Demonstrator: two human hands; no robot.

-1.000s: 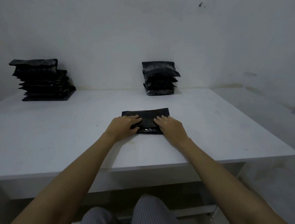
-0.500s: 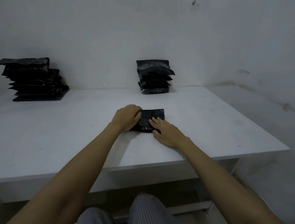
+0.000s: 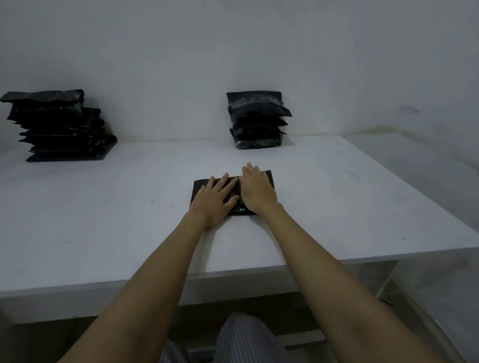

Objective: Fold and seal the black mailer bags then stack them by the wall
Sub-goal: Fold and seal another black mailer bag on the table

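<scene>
We press a black mailer [image 3: 268, 178] flat on the white counter [image 3: 84, 220], a little ahead of the near edge and roughly in the middle of its width. Both our hands lie on top of it, palms down, side by side and touching at the inner edges. Our left hand [image 3: 215, 198] covers the mailer's left half with its fingers straight and slightly spread, its grip released, nothing curled round the plastic. Our right hand [image 3: 256, 191] covers the right half, fingers straight and pointing toward the wall [image 3: 186, 46], its grip likewise released. The mailer's far left corner and its far right corner show past our knuckles, and a strip of glossy plastic shows at the near edge between our wrists.

Farther back, against the wall, stands a small pile [image 3: 257, 119] of folded black mailers, nearly straight ahead of our hands and well apart from them. At the far left of the counter sits a larger pile [image 3: 57, 126], wider and looser, its layers shifted over one another.

Below the counter's near edge we see our knees in striped trousers [image 3: 243, 352].
</scene>
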